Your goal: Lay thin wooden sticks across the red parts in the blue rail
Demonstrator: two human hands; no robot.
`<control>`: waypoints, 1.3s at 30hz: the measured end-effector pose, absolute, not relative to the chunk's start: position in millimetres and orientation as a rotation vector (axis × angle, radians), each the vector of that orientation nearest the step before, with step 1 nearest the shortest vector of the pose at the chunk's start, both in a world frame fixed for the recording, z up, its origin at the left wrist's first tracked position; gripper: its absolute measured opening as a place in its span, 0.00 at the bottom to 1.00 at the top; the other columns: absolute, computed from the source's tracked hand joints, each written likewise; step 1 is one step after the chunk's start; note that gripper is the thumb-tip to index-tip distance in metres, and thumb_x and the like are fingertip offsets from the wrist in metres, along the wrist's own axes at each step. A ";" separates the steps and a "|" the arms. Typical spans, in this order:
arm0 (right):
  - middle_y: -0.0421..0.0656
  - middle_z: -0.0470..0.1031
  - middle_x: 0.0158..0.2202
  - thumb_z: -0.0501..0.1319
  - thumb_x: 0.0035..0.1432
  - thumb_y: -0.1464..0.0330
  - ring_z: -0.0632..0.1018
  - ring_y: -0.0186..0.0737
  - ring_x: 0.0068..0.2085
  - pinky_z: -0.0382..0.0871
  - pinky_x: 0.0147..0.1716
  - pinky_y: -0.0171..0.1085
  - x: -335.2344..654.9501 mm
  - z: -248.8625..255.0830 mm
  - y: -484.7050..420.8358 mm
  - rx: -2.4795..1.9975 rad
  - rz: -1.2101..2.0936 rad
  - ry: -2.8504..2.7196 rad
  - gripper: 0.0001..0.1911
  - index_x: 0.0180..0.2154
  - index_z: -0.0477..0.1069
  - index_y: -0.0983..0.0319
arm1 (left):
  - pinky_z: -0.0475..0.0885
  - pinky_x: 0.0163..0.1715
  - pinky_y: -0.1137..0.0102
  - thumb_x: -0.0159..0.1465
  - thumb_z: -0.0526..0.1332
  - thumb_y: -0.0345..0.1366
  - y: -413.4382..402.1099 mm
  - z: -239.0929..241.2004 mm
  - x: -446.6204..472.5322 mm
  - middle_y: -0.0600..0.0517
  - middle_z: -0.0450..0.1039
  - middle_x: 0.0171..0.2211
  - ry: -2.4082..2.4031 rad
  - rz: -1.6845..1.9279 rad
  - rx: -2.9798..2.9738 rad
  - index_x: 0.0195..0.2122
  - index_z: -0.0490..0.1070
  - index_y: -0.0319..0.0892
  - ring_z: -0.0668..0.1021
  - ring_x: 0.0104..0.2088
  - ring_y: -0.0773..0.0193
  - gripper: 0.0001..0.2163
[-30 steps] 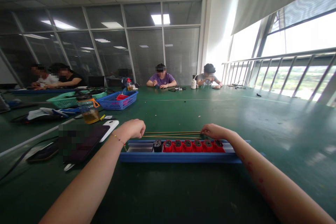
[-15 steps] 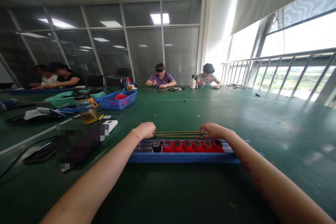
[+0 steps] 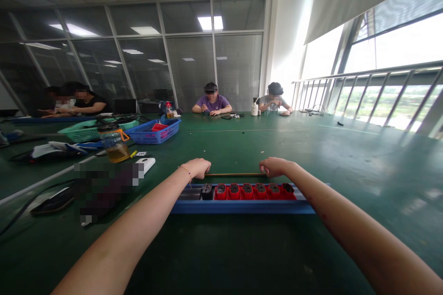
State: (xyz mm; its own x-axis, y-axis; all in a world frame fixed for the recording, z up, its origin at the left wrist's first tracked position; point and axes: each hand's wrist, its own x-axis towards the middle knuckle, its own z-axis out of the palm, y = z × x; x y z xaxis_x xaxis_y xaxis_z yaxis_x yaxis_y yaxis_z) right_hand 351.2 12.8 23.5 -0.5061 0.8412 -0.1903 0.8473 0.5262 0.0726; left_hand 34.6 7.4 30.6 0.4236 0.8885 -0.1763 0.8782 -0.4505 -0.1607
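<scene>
Thin yellowish sticks (image 3: 235,174) lie together in one narrow line behind the blue rail, running between my hands. My left hand (image 3: 198,168), with a beaded bracelet at the wrist, is closed at their left end. At the right end, my right hand (image 3: 273,167) is closed with its fingers curled down. The fingertips of both hands are partly hidden. In front of them the long blue rail (image 3: 242,208) holds a row of red blocks (image 3: 247,193) with dark tops. A black block (image 3: 207,192) sits at the row's left end.
To the left are a dark blurred-out object (image 3: 107,193), a phone (image 3: 53,200), a jar of amber liquid (image 3: 117,151), a blue basket (image 3: 155,134) and a green basket (image 3: 81,132). Several people sit across the green table (image 3: 221,147), a white bottle (image 3: 254,109) between two.
The sticks, spread apart before, now lie bunched in a single line. My hands have moved slightly closer together, and the fingers of my right hand have closed more.
</scene>
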 end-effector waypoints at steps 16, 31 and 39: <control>0.40 0.72 0.32 0.53 0.47 0.73 0.72 0.37 0.31 0.62 0.27 0.32 407.7 79.2 -86.1 1.321 -0.246 2.866 0.12 0.35 0.68 0.58 | 0.62 0.24 0.76 0.51 0.53 0.32 -88.4 95.6 25.8 0.56 0.71 0.29 -1.460 0.138 -3.073 0.35 0.66 0.45 0.72 0.28 0.68 0.10; 0.44 0.72 0.41 0.55 0.50 0.67 0.73 0.43 0.39 0.66 0.34 0.37 407.0 74.9 -100.8 1.450 -0.523 2.708 0.23 0.50 0.60 0.57 | 0.66 0.31 0.73 0.53 0.57 0.40 -95.8 92.5 17.7 0.52 0.72 0.36 -1.668 0.094 -3.079 0.46 0.63 0.45 0.73 0.34 0.63 0.18; 0.44 0.72 0.42 0.56 0.50 0.62 0.73 0.44 0.41 0.67 0.37 0.38 400.1 104.0 -80.3 1.317 -0.686 2.677 0.21 0.47 0.65 0.58 | 0.67 0.31 0.74 0.54 0.58 0.47 -64.9 99.3 11.6 0.52 0.74 0.35 -1.722 0.130 -3.357 0.39 0.69 0.42 0.74 0.34 0.64 0.16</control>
State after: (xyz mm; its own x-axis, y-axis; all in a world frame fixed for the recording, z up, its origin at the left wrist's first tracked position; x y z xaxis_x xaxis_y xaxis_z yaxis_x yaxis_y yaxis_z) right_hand 400.1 -80.3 104.0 -0.6273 0.7332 -0.2626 0.7691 0.5301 -0.3570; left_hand 11.6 -64.9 99.3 0.6221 0.7121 -0.3253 0.7528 -0.4300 0.4984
